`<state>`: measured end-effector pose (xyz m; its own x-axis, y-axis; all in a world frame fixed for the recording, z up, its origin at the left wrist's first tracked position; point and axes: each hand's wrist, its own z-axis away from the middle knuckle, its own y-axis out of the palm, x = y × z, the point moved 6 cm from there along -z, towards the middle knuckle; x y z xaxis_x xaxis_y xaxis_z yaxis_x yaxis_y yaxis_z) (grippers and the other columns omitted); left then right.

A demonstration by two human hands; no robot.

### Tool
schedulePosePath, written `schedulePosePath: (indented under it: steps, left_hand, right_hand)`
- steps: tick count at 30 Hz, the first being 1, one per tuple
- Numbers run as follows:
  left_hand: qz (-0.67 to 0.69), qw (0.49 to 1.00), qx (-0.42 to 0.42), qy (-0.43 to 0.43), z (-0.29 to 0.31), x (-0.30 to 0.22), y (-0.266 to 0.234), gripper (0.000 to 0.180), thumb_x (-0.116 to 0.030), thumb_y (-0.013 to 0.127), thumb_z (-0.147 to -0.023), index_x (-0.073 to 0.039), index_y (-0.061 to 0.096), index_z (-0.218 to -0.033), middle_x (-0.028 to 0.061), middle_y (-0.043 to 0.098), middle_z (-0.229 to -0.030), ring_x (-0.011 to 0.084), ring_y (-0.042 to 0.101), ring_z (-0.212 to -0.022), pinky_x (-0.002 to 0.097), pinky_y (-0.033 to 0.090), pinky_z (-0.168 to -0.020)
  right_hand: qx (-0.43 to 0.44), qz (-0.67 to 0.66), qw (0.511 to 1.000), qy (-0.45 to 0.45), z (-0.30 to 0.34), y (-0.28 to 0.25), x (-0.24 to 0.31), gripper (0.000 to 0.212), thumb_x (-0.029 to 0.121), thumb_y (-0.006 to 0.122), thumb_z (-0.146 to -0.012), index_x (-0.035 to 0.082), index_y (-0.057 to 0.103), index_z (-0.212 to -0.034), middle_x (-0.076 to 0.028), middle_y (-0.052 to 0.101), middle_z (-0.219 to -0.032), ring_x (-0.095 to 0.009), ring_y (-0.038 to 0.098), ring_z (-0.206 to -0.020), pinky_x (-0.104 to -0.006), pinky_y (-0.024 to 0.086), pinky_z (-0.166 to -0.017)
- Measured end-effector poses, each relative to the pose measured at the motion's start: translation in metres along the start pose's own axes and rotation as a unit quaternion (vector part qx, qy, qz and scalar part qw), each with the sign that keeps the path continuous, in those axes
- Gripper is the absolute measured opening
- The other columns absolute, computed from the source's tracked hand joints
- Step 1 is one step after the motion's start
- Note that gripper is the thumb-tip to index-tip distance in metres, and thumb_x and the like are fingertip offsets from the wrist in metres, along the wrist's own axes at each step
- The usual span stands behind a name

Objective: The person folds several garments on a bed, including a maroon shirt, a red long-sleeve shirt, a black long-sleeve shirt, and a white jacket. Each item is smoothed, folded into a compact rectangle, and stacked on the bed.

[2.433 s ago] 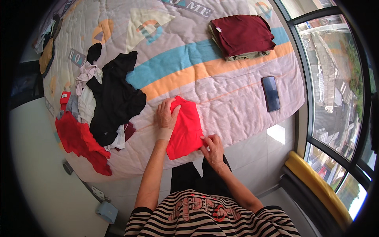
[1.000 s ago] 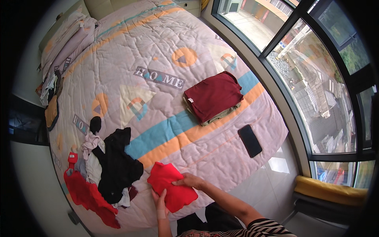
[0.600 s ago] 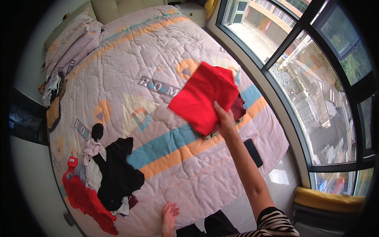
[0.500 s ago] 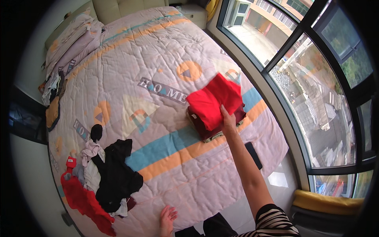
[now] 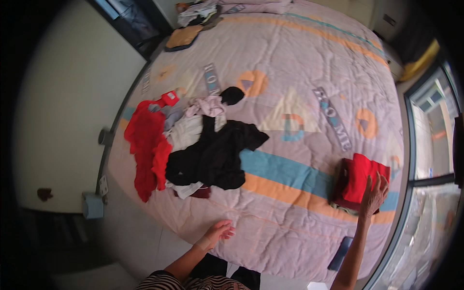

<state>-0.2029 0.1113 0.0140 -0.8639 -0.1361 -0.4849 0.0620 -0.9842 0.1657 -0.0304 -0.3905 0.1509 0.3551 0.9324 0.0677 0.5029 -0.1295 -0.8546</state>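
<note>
At the bed's right side, a folded red garment rests on top of a stack with a dark red folded garment beneath it. My right hand lies over the red one's near right part, fingers spread and gripping nothing. Near the front edge of the bed, my left hand is empty, its fingers loosely apart. Beyond it is a loose heap: a crumpled black garment, a red garment, white cloth and pale pink cloth. What lies under the heap is hidden.
A dark phone lies on the bed near my right forearm. Folded clothes, including a mustard-coloured piece, sit at the far left. A window runs along the right; a light blue bin stands left on the floor.
My right hand has lowered the red garment onto the stack and released it. The view has swung left. My left hand now shows further over the bed's front edge.
</note>
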Motion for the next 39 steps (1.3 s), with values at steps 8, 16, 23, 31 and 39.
schedulePosePath:
  steps: [8, 16, 23, 31, 39]
  left_hand:
    - [-0.137, 0.883, -0.275, 0.355, -0.016, -0.11, -0.114, 0.035, -0.022, 0.067, -0.079, -0.006, 0.059, -0.108, 0.0028, 0.061, -0.094, 0.0127, 0.057, -0.083, 0.0255, 0.047, -0.069]
    - [-0.403, 0.691, -0.228, 0.554, -0.066, -0.186, -0.024, 0.018, -0.014, 0.071, -0.064, -0.006, 0.056, -0.071, 0.0093, 0.052, -0.072, 0.0275, 0.051, -0.07, 0.0412, 0.041, -0.065]
    - [-0.4, 0.811, 0.219, 0.366, 0.045, 0.017, 0.134, 0.021, -0.023, 0.062, -0.078, -0.006, 0.053, -0.087, 0.0128, 0.057, -0.077, 0.0319, 0.058, -0.075, 0.0409, 0.045, -0.064]
    - [-0.293, 0.901, 0.199, 0.25, 0.046, 0.051, 0.056, 0.03, -0.025, 0.066, -0.077, -0.008, 0.06, -0.101, 0.0054, 0.062, -0.081, 0.0186, 0.061, -0.076, 0.0298, 0.048, -0.069]
    - [-0.267, 0.827, -0.291, 0.4, 0.011, -0.126, -0.074, 0.081, -0.008, 0.073, -0.064, -0.012, 0.034, -0.135, 0.0124, 0.044, -0.12, 0.0214, 0.054, -0.08, 0.032, 0.047, -0.07]
  right_hand:
    - [0.263, 0.1, 0.959, 0.012, 0.041, 0.117, -0.022, 0.046, 0.043, 0.043, -0.089, 0.006, 0.057, -0.113, -0.019, 0.051, -0.115, -0.04, 0.048, -0.104, -0.0502, 0.042, -0.084]
    - [0.204, -0.282, 0.937, 0.038, 0.141, 0.027, 0.064, 0.027, 0.021, 0.057, -0.085, 0.007, 0.058, -0.107, -0.014, 0.058, -0.092, -0.028, 0.054, -0.083, -0.0379, 0.045, -0.075]
    - [0.44, -0.702, 0.233, 0.509, 0.316, -0.001, 0.174, 0.063, 0.055, 0.039, -0.089, 0.004, 0.046, -0.125, -0.013, 0.057, -0.112, -0.025, 0.057, -0.093, -0.035, 0.048, -0.079]
    - [0.324, -0.673, 0.288, 0.599, 0.35, -0.027, 0.113, 0.015, 0.017, 0.058, -0.086, 0.011, 0.049, -0.076, 0.004, 0.044, -0.058, -0.006, 0.034, -0.045, -0.0205, 0.029, -0.041]
    - [0.206, -0.565, 0.472, 0.645, 0.396, -0.098, -0.032, 0.013, 0.019, 0.06, -0.086, 0.009, 0.051, -0.088, 0.0, 0.049, -0.061, -0.007, 0.041, -0.046, -0.0203, 0.034, -0.042]
